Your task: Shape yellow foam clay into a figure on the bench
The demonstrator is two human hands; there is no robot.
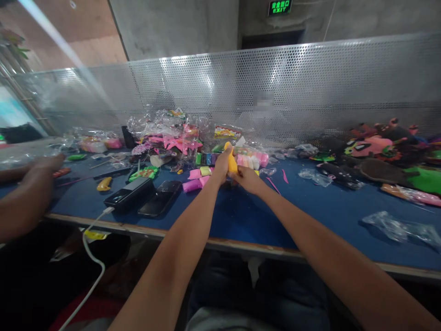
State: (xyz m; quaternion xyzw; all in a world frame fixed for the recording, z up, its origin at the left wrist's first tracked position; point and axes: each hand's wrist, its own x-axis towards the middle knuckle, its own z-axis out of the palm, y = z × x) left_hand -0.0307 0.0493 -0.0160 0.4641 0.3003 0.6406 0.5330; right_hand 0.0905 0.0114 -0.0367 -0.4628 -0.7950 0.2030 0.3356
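A long, smooth yellow piece of modelling clay (232, 162) is held up over the blue table, in the middle of the view. My left hand (221, 167) wraps round it from the left, fingers closed. From the right, my right hand (248, 179) pinches its lower end. Parts of the clay are hidden behind my fingers. Close to my left hand lie pink and purple clay packs (193, 185) and a row of dark and green ones (206, 159). Beyond my right hand are pale pink and white packs (251, 161). Thin pink modelling tools (274, 185) rest to the right.
A power bank (129, 195) with a white cable and a phone (161, 198) lie left of my arm. Another person's hand (37, 184) is at the far left. Plush-like figures (372, 147) and clear wrappers (396, 226) lie right. A perforated metal screen (220, 92) stands behind.
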